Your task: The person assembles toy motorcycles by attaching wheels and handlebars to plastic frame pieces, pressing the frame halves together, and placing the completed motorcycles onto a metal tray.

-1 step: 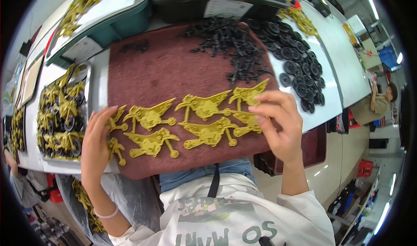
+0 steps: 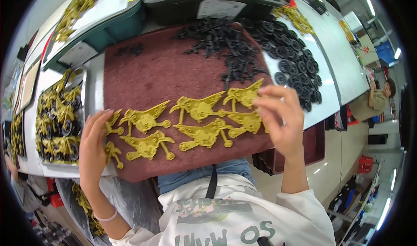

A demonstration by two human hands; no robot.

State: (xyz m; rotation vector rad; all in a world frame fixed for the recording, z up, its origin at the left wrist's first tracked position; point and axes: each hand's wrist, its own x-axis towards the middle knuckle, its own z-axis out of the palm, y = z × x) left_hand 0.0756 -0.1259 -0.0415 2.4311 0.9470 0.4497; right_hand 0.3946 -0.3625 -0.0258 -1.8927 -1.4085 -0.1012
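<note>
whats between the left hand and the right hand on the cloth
In the head view, two rows of yellow parts lie on the maroon cloth between the left hand and the right hand.

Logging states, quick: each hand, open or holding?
Left hand: open, at left end of yellow parts.
Right hand: half-curled at their right end; grip unclear.
</note>
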